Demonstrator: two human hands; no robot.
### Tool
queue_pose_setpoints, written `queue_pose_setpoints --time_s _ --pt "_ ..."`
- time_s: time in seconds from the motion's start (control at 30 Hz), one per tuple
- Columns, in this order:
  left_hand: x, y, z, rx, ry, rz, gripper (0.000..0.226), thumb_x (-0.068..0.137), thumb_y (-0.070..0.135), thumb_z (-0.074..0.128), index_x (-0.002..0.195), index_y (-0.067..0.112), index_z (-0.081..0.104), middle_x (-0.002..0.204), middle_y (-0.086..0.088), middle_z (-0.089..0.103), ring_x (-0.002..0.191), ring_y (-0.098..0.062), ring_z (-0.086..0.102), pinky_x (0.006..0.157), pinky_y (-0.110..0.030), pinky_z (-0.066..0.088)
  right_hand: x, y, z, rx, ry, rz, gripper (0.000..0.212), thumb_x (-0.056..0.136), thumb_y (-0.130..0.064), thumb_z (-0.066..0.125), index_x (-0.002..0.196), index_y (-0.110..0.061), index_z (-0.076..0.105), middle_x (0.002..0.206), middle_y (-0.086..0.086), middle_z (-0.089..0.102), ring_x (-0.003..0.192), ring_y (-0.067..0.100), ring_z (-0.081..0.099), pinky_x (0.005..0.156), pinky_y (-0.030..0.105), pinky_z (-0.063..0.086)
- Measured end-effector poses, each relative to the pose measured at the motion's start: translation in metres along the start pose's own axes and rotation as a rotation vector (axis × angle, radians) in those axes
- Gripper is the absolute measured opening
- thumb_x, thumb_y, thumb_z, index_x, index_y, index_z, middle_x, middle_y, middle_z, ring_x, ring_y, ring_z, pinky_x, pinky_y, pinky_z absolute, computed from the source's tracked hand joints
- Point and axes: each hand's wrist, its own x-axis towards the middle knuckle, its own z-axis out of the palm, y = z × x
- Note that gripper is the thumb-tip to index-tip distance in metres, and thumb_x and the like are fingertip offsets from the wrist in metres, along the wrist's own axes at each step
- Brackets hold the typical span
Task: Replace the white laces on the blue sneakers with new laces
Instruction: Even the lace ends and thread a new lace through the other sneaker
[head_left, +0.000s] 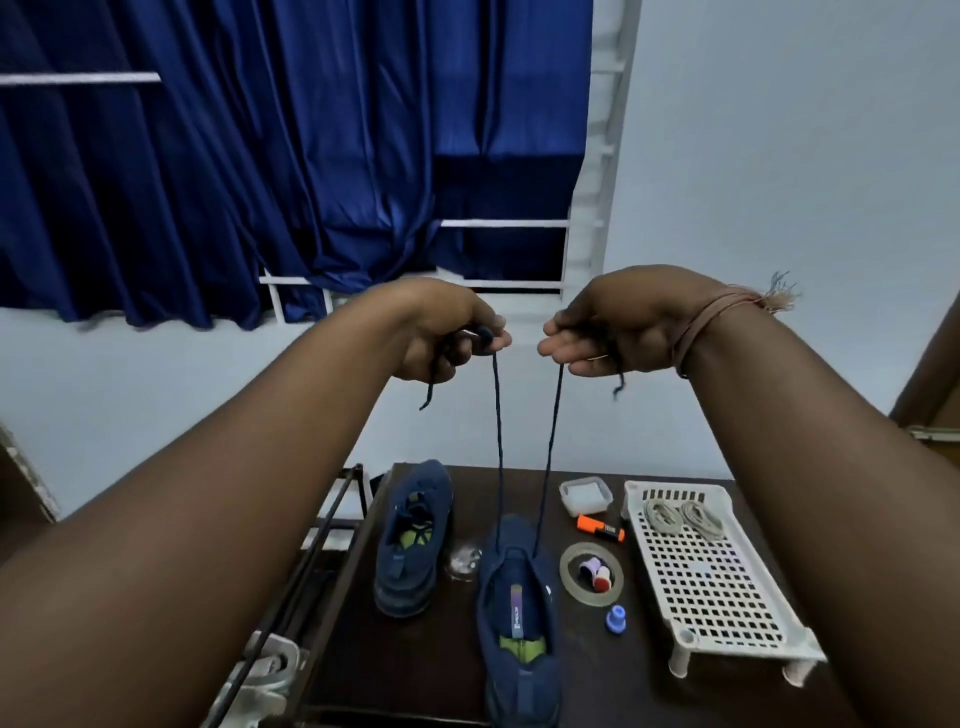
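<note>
Both hands are raised high above the table, level with each other and a short way apart. The left hand (447, 332) has its fingers curled round one end of a dark blue lace (500, 447), and a short tail of it dangles below the palm. The right hand (605, 332) grips the other end in the same way, with a frayed tip hanging under it. A reddish-brown thread band (701, 325) is tied round the right wrist.

From each hand a strand of the lace runs straight down to the nearer blue sneaker (519, 618), which sits on the dark wooden table (431, 670) directly beneath the gap between the hands; the two strands enter near its toe end. The second blue sneaker (413, 535) lies below the left hand, just beside the first, with a small clear plastic piece (462, 561) between them.

Below the right hand sit a small white lidded box (586, 496), an orange highlighter (600, 527), a tape roll (592, 574) with little thread spools inside its ring, and a small blue cap (616, 619). Further out under the right forearm stands a white perforated tray (717, 582) on short legs, holding two coiled pale laces (683, 517). Behind the hands hangs a blue curtain (260, 156) over a white window grille.
</note>
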Motion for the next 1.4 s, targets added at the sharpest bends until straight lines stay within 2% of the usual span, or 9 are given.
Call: queue_pose_setpoints --time_s 0.17,0.27,0.37,0.5,0.6,0.83,1.0,1.2,1.4 --pt "-0.020 0.021 -0.014 -0.241 -0.083 -0.003 0.027 0.098 0.029 0.061 0.117 0.010 0.066 0.093 0.002 0.075 0.051 -0.003 0.037 0.046 -0.017 0.028 -0.013 -0.010 -0.008 0.373 -0.060 -0.086 0.033 0.096 0.000 0.033 0.116 0.003 0.059 0.106 0.021 0.074 0.095 0.026 0.074 0.082 0.039 0.059" --pt "-0.031 0.034 -0.017 -0.399 -0.122 0.044 0.030 0.098 0.011 0.051 0.122 -0.002 0.063 0.105 -0.005 0.076 0.059 -0.004 0.048 0.053 -0.016 0.040 -0.013 -0.010 -0.011 0.442 -0.047 -0.139 0.038 0.092 0.008 0.031 0.118 0.003 0.057 0.116 0.022 0.070 0.098 0.026 0.074 0.083 0.040 0.059" --pt "-0.039 0.047 -0.017 -0.506 -0.150 0.109 0.044 0.089 -0.005 0.031 0.125 -0.012 0.056 0.116 -0.023 0.072 0.086 -0.020 0.075 0.075 -0.026 0.059 -0.011 -0.007 -0.012 0.362 0.002 -0.174 0.024 0.099 0.004 0.041 0.114 -0.001 0.060 0.108 0.018 0.072 0.091 0.021 0.073 0.079 0.034 0.059" --pt "-0.044 0.055 -0.015 -0.506 -0.145 0.186 0.061 0.074 -0.013 0.018 0.125 -0.020 0.051 0.122 -0.040 0.061 0.111 -0.047 0.067 0.100 -0.051 0.054 -0.004 -0.002 -0.015 0.229 0.113 -0.200 0.016 0.101 -0.017 0.054 0.105 -0.008 0.067 0.087 0.006 0.069 0.062 0.013 0.060 0.059 0.025 0.051" --pt "-0.038 0.051 -0.009 -0.393 -0.048 0.223 0.060 0.075 -0.021 0.019 0.124 -0.016 0.054 0.126 -0.037 0.059 0.114 -0.040 0.066 0.096 -0.047 0.057 -0.001 0.001 -0.015 0.135 0.239 -0.234 0.021 0.096 -0.027 0.063 0.099 -0.009 0.074 0.084 0.000 0.053 0.060 0.015 0.039 0.056 0.026 0.040" --pt "-0.021 0.045 0.003 -0.263 0.130 0.254 0.022 0.098 -0.008 0.051 0.117 -0.008 0.061 0.118 -0.023 0.068 0.102 -0.031 0.072 0.078 -0.032 0.063 -0.008 -0.008 -0.013 0.235 0.278 -0.470 0.021 0.099 -0.015 0.057 0.104 0.000 0.071 0.085 0.009 0.057 0.062 0.017 0.051 0.060 0.027 0.051" --pt "-0.014 0.048 0.015 0.015 0.322 0.394 0.033 0.107 0.028 0.050 0.103 0.006 0.074 0.076 -0.002 0.066 0.057 -0.012 0.051 0.050 -0.022 0.041 -0.003 -0.013 -0.005 0.189 0.388 -0.553 0.016 0.095 -0.015 0.066 0.098 -0.001 0.071 0.078 0.009 0.065 0.056 0.016 0.054 0.055 0.027 0.054" --pt "0.000 0.054 0.024 0.099 0.420 0.524 0.033 0.103 0.036 0.055 0.091 0.018 0.079 0.097 0.003 0.074 0.095 -0.013 0.064 0.085 -0.032 0.049 0.002 -0.020 0.004 0.229 0.467 -0.600 0.015 0.096 -0.014 0.062 0.087 -0.004 0.070 0.075 0.011 0.068 0.054 0.016 0.055 0.054 0.028 0.055" --pt "0.005 0.055 0.026 -0.031 0.496 0.611 0.020 0.091 0.026 0.074 0.082 0.009 0.076 0.087 -0.002 0.074 0.088 -0.022 0.068 0.083 -0.038 0.055 0.011 -0.029 0.009 0.182 0.558 -0.588 0.016 0.093 -0.016 0.064 0.085 -0.007 0.074 0.072 0.005 0.064 0.059 0.022 0.059 0.075 0.047 0.062"
